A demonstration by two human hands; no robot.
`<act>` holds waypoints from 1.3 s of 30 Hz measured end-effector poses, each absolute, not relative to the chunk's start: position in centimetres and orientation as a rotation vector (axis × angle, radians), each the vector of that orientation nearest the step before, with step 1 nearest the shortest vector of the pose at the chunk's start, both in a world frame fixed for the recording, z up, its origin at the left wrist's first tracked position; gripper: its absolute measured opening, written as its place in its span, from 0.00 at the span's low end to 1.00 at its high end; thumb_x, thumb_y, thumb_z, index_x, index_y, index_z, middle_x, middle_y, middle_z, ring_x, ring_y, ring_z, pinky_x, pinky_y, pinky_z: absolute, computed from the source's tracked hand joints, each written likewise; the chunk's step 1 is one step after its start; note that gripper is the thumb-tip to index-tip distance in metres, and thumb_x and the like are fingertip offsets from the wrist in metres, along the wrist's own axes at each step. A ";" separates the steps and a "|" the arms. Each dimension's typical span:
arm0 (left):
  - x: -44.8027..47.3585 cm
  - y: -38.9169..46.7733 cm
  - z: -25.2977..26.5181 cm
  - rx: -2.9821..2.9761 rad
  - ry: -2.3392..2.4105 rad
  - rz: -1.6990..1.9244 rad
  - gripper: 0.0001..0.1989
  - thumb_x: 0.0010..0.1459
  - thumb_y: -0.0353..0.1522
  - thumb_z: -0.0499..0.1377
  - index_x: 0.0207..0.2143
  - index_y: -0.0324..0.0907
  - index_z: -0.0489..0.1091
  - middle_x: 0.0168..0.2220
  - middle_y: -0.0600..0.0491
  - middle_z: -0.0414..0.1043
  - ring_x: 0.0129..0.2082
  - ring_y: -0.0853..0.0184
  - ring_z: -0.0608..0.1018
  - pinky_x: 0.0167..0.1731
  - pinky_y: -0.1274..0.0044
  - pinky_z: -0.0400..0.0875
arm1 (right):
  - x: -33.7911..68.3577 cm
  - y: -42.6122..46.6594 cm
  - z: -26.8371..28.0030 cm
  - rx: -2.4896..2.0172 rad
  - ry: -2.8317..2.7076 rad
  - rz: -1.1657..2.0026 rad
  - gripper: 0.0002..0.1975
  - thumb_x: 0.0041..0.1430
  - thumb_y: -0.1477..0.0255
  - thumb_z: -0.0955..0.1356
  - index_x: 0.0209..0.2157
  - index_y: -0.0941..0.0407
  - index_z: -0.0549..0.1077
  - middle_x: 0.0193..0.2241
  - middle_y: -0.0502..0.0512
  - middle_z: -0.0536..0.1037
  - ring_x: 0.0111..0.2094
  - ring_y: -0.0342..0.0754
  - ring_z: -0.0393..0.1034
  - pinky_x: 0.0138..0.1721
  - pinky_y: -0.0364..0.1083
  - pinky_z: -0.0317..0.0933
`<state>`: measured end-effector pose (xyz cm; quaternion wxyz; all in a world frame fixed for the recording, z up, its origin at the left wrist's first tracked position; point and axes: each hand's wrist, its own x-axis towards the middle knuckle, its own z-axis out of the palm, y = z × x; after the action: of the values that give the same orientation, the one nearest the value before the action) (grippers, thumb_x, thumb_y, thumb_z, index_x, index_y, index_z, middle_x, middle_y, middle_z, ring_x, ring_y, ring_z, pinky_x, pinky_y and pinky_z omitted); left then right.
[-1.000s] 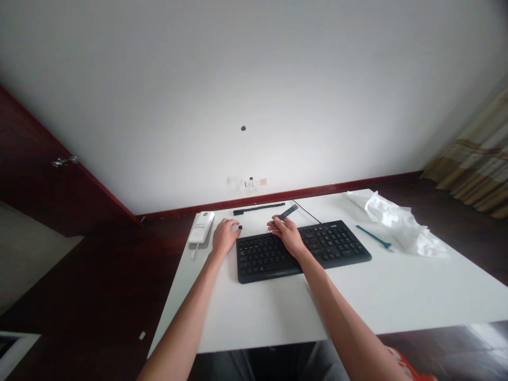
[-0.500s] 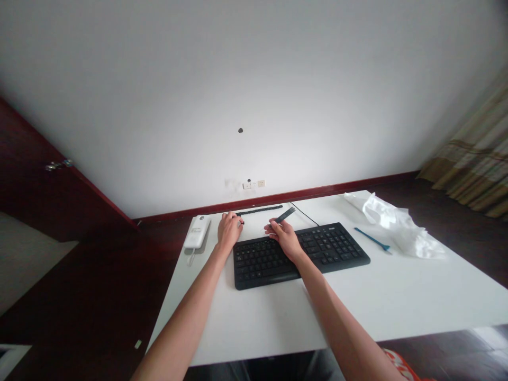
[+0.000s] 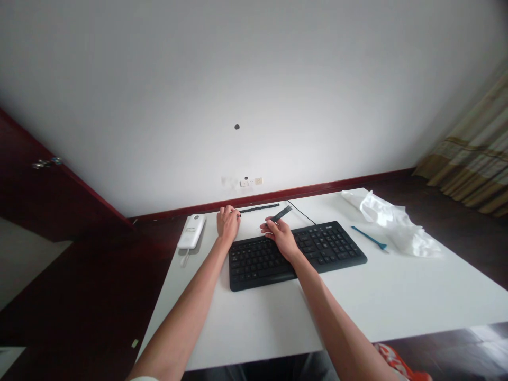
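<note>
A black keyboard (image 3: 273, 271) lies on the white table, with a bare strip where its top row of keys would be hard to make out. Behind it runs a thin line of small black pieces that look like keycaps (image 3: 260, 208). My left hand (image 3: 228, 223) rests at the left end of this line, fingers curled together on a small black keycap, partly hidden. Over the keyboard's upper edge is my right hand (image 3: 282, 238), closed around the handle of a black brush (image 3: 282, 213). The brush's bristles point up and to the right.
To the left lies a white device (image 3: 192, 232) with a wrist strap. A blue tool (image 3: 369, 237) and a crumpled white plastic bag (image 3: 391, 219) lie right of the keyboard. The keyboard cable (image 3: 300, 211) runs to the table's back edge, near the wall.
My left hand has moved slightly away from me, bringing its fingers to the left end of the keycap line. My right hand keeps the brush in nearly the same place. The view has shifted a little.
</note>
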<state>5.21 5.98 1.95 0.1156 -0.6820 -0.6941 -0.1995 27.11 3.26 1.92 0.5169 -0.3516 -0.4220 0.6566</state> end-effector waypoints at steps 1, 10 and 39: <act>5.2 6.0 2.0 -1.995 -2.041 -0.585 0.08 0.60 0.27 0.60 0.40 0.47 0.77 0.47 0.46 0.71 0.48 0.53 0.68 0.48 0.64 0.65 | 27.1 3.3 1.9 -0.845 -1.013 1.576 0.24 0.53 0.52 0.75 0.42 0.54 0.73 0.34 0.56 0.82 0.35 0.49 0.77 0.36 0.46 0.68; 5.4 6.1 2.0 -1.964 -2.035 -0.600 0.13 0.60 0.27 0.61 0.47 0.47 0.74 0.50 0.46 0.71 0.50 0.52 0.68 0.50 0.64 0.64 | 27.1 3.1 2.1 -0.843 -0.999 1.584 0.24 0.52 0.51 0.75 0.41 0.55 0.72 0.34 0.56 0.82 0.35 0.49 0.77 0.36 0.46 0.68; 5.1 6.0 1.9 -1.970 -2.039 -0.638 0.08 0.61 0.30 0.62 0.42 0.48 0.77 0.48 0.46 0.70 0.48 0.53 0.68 0.48 0.64 0.63 | 27.2 3.2 2.1 -0.830 -0.974 1.603 0.24 0.52 0.52 0.75 0.41 0.54 0.73 0.34 0.56 0.82 0.36 0.48 0.77 0.37 0.45 0.68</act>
<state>5.08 6.04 1.87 0.1175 -0.6732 -0.6968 -0.2179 27.17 3.18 2.11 0.5187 -0.3459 -0.4062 0.6681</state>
